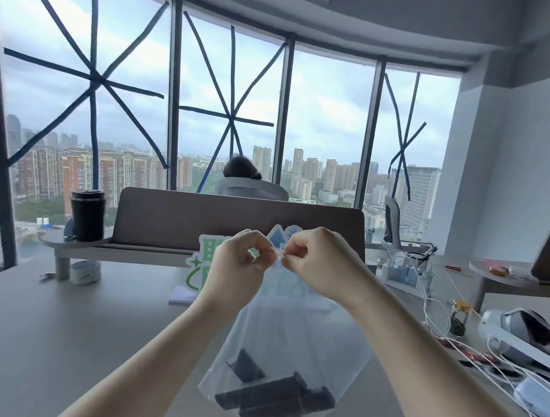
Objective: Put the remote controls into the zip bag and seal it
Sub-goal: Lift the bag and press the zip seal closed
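Remotes [277,402]: several dark ones piled crosswise at the bottom of the bag [291,337], at 6 o'clock in view. Exact count not readable; they overlap.

Bag: clear plastic, held up off the table [53,338], hanging from its top edge; lower end low over the near table edge, contact with the table not discernible.

Left hand [236,266]: fingers curled in, thumb and forefinger pinched shut on the bag's top strip [278,251], left of centre.

Right hand [317,264]: same posture, thumb and forefinger pinched shut on the strip, just right of the left hand. The two pinches sit close together, a short red-lined stretch of strip showing between them. Whether the strip is pressed closed along its whole length cannot be told.

Behind the hands, 12 o'clock: green-and-blue sign [203,262], partly hidden, against a grey divider [198,221].

At 10 o'clock: black cup [86,215] on a shelf; tape roll [85,272] beneath it.

At 3 o'clock: white headset [524,328], white cables [474,358], small jar [459,318].

Far: person in a chair [252,189] facing the taped windows [93,90].
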